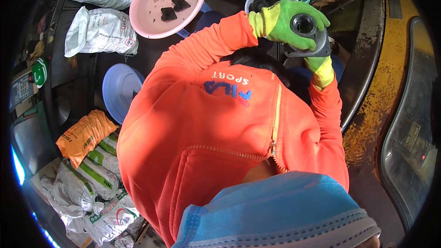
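A black flanged part [324, 44] with a round ring-shaped opening is held up at the upper right, in front of my chest. My left hand [285, 24], in a green glove with a yellow cuff, wraps over it, the fingers curled around the ring. From below, my right hand [318, 63], gloved alike, meets the flange; most of its fingers are hidden behind the part. Just beyond the left hand stands a pale bowl [248, 3] with black pieces in it.
Left of my arm, a pink basin [146, 19] holds several black parts [181, 4]. Below it is a blue basin [120, 89]. White sacks [101, 32] and an orange sack [86, 137] lie at the left. A rusty yellow machine [367, 133] borders the right side.
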Demonstrator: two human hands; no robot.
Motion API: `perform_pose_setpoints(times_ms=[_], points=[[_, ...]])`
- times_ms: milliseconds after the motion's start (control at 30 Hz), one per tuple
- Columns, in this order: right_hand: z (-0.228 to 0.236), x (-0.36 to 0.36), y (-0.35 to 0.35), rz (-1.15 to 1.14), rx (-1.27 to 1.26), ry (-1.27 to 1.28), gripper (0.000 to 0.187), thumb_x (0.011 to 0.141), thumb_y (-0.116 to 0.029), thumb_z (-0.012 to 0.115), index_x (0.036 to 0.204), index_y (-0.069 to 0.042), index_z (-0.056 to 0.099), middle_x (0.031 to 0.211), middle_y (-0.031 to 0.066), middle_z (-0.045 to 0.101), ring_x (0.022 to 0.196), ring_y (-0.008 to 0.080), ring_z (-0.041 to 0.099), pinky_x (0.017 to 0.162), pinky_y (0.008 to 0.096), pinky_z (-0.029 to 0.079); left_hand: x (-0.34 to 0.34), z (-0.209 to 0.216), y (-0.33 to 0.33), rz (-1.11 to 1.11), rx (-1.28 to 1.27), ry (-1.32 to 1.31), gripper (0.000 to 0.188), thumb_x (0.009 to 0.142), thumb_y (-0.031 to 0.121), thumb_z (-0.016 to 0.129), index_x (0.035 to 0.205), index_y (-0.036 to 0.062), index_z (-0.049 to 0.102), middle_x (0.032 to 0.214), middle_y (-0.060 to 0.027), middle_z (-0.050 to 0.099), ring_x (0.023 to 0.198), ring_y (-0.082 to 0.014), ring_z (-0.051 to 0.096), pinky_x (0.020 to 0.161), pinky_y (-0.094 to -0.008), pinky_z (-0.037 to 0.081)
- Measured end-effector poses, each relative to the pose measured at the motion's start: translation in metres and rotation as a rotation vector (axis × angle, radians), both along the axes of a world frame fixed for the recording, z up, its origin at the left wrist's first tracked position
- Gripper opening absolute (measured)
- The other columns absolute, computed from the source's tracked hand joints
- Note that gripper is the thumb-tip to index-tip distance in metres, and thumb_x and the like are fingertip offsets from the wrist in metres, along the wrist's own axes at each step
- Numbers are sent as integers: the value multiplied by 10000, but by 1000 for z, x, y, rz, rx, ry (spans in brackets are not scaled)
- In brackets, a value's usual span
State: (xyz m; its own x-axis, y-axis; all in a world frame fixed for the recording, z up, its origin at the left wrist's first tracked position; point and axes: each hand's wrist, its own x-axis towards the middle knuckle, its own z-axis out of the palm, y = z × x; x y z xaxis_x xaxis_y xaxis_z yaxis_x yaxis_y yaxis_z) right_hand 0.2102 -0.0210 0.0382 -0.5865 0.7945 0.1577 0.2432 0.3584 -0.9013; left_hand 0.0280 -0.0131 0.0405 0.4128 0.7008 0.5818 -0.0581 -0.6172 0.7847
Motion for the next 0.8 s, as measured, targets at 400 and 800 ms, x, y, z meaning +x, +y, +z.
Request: perform_pose_setpoints(times_ms=[400,800], points=[[-8,-4,-9,155,136,138,454,799,-93,751,1215,-23,585,1093,65,668,968,170,639,849,325,522,-4,1,10,-570,-294,47,375,695,99,751,1052,25,664,1229,-157,649,1146,-261,600,997,-380,461],[-45,-8,5,-304,379,229,499,813,-165,764,1242,-6,565,1132,85,661,1028,212,645,889,339,519,18,-13,-5,279,1,-82,453,692,162,846,1089,43,664,1179,-118,676,1065,-229,648,923,-360,525]])
